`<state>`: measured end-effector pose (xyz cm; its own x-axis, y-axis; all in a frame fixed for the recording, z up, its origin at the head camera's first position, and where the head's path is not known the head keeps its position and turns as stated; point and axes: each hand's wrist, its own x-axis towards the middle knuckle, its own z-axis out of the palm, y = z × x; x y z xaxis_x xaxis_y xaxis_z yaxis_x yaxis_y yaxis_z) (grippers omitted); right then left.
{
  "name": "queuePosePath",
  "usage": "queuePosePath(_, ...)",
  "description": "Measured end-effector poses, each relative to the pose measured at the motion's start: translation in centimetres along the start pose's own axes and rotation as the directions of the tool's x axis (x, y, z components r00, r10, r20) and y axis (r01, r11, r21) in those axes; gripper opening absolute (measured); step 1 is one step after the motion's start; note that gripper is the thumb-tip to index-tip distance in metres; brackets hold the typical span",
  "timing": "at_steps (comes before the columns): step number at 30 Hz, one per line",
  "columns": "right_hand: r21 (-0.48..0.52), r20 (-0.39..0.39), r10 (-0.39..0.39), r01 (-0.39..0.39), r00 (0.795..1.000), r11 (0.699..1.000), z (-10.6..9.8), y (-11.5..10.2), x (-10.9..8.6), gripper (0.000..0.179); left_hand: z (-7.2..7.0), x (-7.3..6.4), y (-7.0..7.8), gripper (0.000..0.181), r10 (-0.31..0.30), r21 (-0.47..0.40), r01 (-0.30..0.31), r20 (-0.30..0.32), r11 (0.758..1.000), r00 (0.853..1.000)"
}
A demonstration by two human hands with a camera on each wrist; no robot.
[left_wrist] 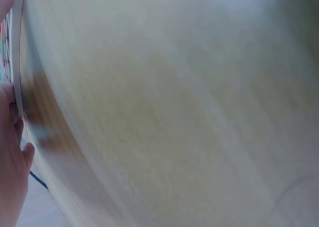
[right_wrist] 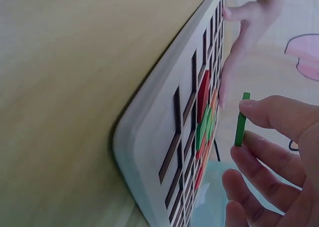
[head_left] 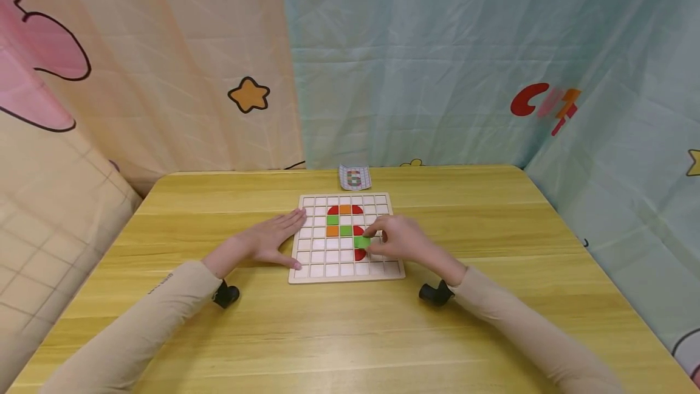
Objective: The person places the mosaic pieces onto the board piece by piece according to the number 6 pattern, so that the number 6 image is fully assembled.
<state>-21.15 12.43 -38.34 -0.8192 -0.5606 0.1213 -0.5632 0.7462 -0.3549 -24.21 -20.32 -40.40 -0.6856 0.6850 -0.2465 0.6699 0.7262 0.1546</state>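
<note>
My right hand (head_left: 403, 238) pinches a thin green square tile (right_wrist: 241, 121) between thumb and fingers, close over the right middle of a white grid board (head_left: 328, 281). Red rounded corner tiles (head_left: 360, 255), orange square tiles (head_left: 332, 231) and green square tiles (head_left: 346, 231) sit in some of its cells. In the right wrist view, the held tile stands off the board surface, seen edge-on. My left hand (head_left: 268, 238) lies along the board's left edge with fingers straight and thumb spread, its fingertips on the rim. Only part of that hand shows in the left wrist view.
Behind the board lies a small printed card (head_left: 354, 179) with a coloured grid pattern. The wooden table (head_left: 328, 339) extends around the board. Printed curtains (head_left: 437, 78) hang along its back and sides. Black wrist mounts (head_left: 435, 293) sit below both wrists.
</note>
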Motion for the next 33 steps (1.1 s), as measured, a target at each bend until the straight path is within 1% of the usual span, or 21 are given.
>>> queuePosePath(7, -0.001, 0.024, -0.002, 0.002, 1.000, 1.000, 0.9, -0.8, 0.7, 0.022, 0.1, 0.2, -0.2, 0.113, -0.008, 0.003, 0.008, 0.012, 1.000, 1.000)
queuePosePath(13, 0.022, 0.049, -0.005, 0.004, 0.999, 1.000, 1.3, -1.4, 1.3, 0.025, 0.1, 0.3, -0.4, 0.114, -0.016, 0.015, 0.015, 0.020, 1.000, 1.000)
queuePosePath(16, 0.029, 0.065, 0.001, -0.003, 0.998, 1.000, 1.4, -1.5, 1.5, 0.025, 0.1, 0.3, -0.4, 0.114, -0.007, 0.012, 0.007, 0.015, 1.000, 1.000)
queuePosePath(25, 0.039, 0.105, 0.011, -0.016, 0.994, 0.999, 2.0, -1.8, 1.6, 0.025, -0.2, 0.3, -0.1, 0.114, 0.000, -0.010, 0.000, 0.011, 1.000, 1.000)
queuePosePath(33, 0.028, 0.107, 0.003, -0.006, 0.994, 1.000, 2.3, -2.1, 1.6, 0.022, -0.2, 0.2, -0.1, 0.114, 0.001, -0.014, -0.001, 0.006, 1.000, 1.000)
